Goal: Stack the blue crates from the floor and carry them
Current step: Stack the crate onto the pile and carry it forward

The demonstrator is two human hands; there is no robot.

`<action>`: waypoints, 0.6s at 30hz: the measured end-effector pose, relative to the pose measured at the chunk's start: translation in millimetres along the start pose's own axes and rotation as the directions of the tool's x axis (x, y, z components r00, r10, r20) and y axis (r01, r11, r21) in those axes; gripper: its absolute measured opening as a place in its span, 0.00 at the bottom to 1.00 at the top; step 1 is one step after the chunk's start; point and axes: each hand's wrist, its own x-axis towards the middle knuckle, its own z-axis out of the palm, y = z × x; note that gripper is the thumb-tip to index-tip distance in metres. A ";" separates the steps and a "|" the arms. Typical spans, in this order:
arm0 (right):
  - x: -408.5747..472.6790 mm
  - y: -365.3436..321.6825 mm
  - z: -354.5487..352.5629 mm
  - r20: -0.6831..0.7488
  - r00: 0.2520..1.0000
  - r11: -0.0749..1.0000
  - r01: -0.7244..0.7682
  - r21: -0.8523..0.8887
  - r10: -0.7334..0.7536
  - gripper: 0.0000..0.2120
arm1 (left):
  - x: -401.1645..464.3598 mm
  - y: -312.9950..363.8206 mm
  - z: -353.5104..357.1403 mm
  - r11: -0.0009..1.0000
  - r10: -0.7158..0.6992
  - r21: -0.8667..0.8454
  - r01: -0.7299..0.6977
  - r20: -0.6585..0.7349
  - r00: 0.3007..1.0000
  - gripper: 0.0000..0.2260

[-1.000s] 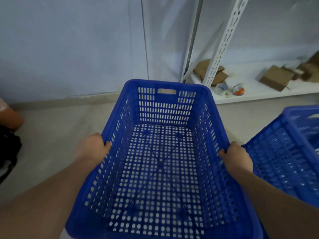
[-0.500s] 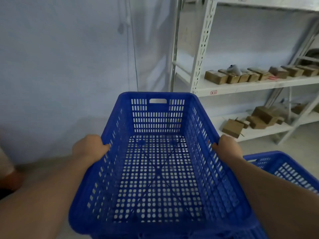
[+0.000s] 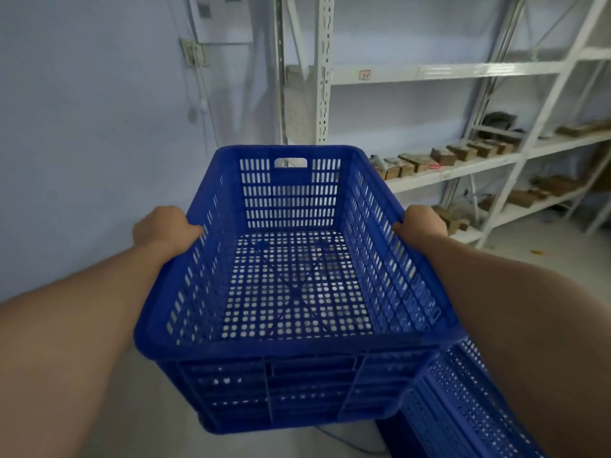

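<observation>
I hold an empty blue perforated crate (image 3: 291,345) in the air in front of me, its near wall and underside edge in view. My left hand (image 3: 162,226) grips the crate's left rim. On the right rim sits my right hand (image 3: 421,221), fingers curled over the edge. A second blue crate (image 3: 463,408) stands lower down at the bottom right, partly hidden behind the held crate and my right forearm.
White metal shelving (image 3: 463,175) fills the right side, with small brown boxes (image 3: 416,163) on its middle and lower shelves. A pale wall (image 3: 82,143) with a switch box and a hanging cord is on the left. Grey floor shows below.
The crate has risen with both hands, and my view has tilted up and turned right. More of the shelving shows now, and the second crate has dropped toward the bottom right corner.
</observation>
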 end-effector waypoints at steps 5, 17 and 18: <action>-8.7 39.3 -43.4 -0.025 1.000 1.000 -0.018 0.001 0.018 0.11 | -28.8 41.6 -17.6 1.000 0.016 -0.009 -0.016 -0.023 1.000 0.15; -28.4 224.3 -141.6 -0.041 0.999 0.995 0.023 -0.096 -0.027 0.09 | -152.3 200.6 3.9 0.998 0.006 -0.056 -0.008 -0.032 0.999 0.14; -30.0 241.6 -147.9 -0.040 0.999 0.995 0.019 -0.099 -0.023 0.09 | -162.7 214.0 8.3 0.998 0.006 -0.058 -0.008 -0.023 1.000 0.14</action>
